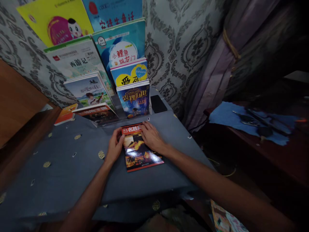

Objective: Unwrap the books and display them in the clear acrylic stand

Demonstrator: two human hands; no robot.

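Note:
A glossy book (137, 153) with a red title band and photo pictures lies face up on the grey-blue tablecloth. At its upper left edge, my left hand (115, 145) is closed on the side, with bent fingers and the thumb along the border. My right hand (152, 137) rests flat over the upper right of the cover, fingers stretched toward the top edge and hiding part of the title. Just beyond the book stands a clear tiered rack (124, 118); a dark blue book (135, 100) and a dark book with a red title (98, 113) fill its front row.
Higher tiers hold several more children's books, including a teal one (123, 42) and a yellow one (55, 19). A black phone (158, 103) lies right of the rack, an orange book (66, 114) left of it. Patterned curtain (166, 48) hangs behind. A blue cloth (224, 117) lies at right.

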